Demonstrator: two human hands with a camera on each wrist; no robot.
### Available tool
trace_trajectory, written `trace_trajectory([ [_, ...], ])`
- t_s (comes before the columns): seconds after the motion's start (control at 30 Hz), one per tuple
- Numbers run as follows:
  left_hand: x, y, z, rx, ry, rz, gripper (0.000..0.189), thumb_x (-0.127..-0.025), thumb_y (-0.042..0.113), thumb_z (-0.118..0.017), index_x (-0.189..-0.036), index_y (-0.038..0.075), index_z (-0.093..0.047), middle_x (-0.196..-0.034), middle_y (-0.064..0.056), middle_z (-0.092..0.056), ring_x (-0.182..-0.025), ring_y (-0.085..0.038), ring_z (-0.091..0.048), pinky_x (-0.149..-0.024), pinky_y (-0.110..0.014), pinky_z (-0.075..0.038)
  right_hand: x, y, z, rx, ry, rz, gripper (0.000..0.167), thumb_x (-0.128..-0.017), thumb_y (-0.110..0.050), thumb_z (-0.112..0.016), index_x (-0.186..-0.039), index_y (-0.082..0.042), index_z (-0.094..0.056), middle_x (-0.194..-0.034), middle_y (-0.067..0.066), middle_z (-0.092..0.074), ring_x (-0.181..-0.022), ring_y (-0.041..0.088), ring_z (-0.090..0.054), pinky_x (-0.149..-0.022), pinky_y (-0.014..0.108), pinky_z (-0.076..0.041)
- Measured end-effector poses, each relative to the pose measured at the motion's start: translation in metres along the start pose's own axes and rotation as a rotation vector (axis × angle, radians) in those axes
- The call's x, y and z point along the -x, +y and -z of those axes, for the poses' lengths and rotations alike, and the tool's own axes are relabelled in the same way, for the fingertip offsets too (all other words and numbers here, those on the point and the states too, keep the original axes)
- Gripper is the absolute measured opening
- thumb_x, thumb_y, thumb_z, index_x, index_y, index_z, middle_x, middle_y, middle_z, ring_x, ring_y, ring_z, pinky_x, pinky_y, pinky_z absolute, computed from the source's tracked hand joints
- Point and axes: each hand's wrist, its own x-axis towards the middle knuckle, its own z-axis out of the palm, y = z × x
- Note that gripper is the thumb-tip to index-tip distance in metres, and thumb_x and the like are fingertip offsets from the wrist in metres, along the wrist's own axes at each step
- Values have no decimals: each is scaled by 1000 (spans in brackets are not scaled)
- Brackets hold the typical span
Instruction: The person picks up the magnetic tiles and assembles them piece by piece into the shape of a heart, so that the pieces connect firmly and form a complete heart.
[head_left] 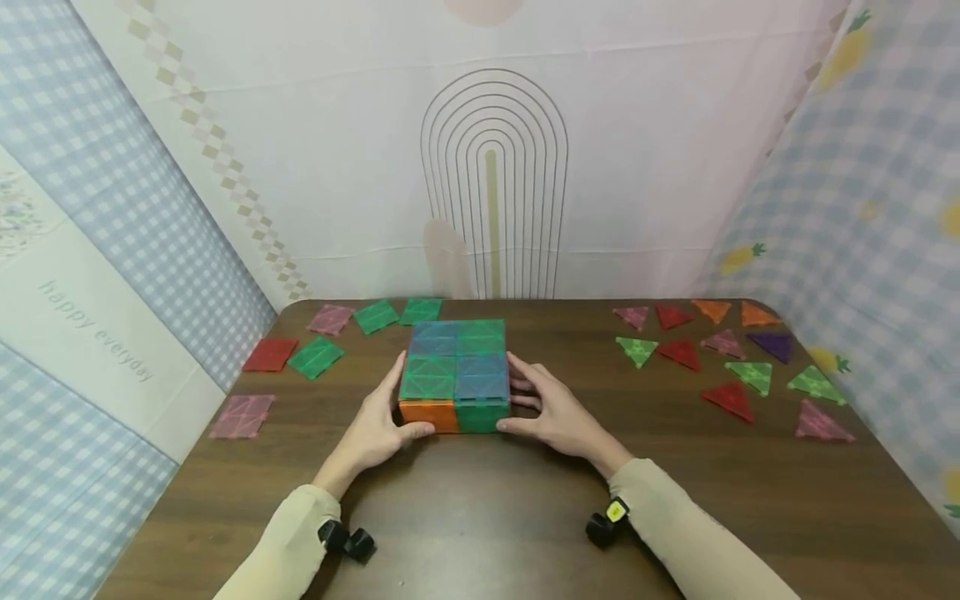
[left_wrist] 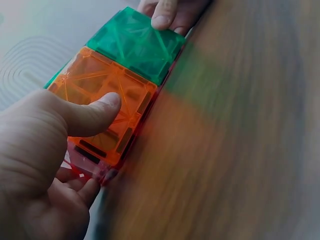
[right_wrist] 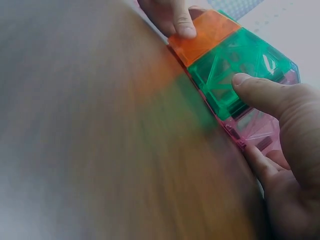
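Gripping a box of translucent tiles point(head_left: 455, 364) from both sides, the left hand point(head_left: 377, 423) and right hand point(head_left: 561, 418) each set a thumb on its front face and their other fingers along a side wall. The box is on the table point(head_left: 465, 508), midway between two scatters of loose tiles; its underside is hidden, so whether it sits fully flat cannot be told. Its top shows a blue and green checker, while the front pairs an orange panel point(left_wrist: 107, 82) with a green panel point(right_wrist: 232, 62). From the head view the left hand's fingertips disappear behind the box; the left wrist view catches some of them curled against a pink side panel point(left_wrist: 86, 162), itself largely covered. A similar pink panel point(right_wrist: 256, 125) shows beside the right hand, partly masked by its thumb and fingers. The back wall is out of sight. One green square point(head_left: 422, 310) is slightly overlapped by the box's far corner. Pale sleeves point(head_left: 288, 542) run off the bottom edge of the head view, and the wood grain is smeared in both wrist views.
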Motion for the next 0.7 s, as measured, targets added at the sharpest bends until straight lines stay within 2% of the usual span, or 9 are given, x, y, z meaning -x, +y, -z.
trace_trajectory([
  [0.23,8,-13,19,27,17,-27,124,-95,17,-91,-181,22,-2,-187,-14,-6,-170,-44,-13,-131,-69,-24,-16,-6,-21,58,-6,-6,111,-94,-18,-93,-179,-18,-21,-159,16,-46,-141,29,-61,-111,34,-57],
  [0.4,8,-15,26,50,15,-36,123,-95,11,-89,-181,19,-2,-187,-16,-3,-170,-46,-8,-131,-71,-20,-19,-8,-27,85,-3,-23,112,-94,-20,-93,-179,-19,-21,-160,14,-45,-143,27,-59,-112,34,-57],
  [0.53,8,-15,26,62,18,-34,124,-95,9,-90,-181,20,-2,-187,-15,-3,-170,-46,-8,-131,-71,-21,-15,-8,-26,99,-8,-35,108,-95,-20,-93,-179,-18,-24,-161,14,-46,-146,28,-58,-114,37,-56],
  [0.7,11,-20,27,86,15,-35,124,-95,9,-90,-181,23,-1,-187,-14,-1,-170,-46,-6,-131,-70,-19,-2,-6,-17,110,13,-12,100,-97,-16,-90,-176,-10,-30,-163,17,-50,-146,31,-58,-115,43,-55],
])
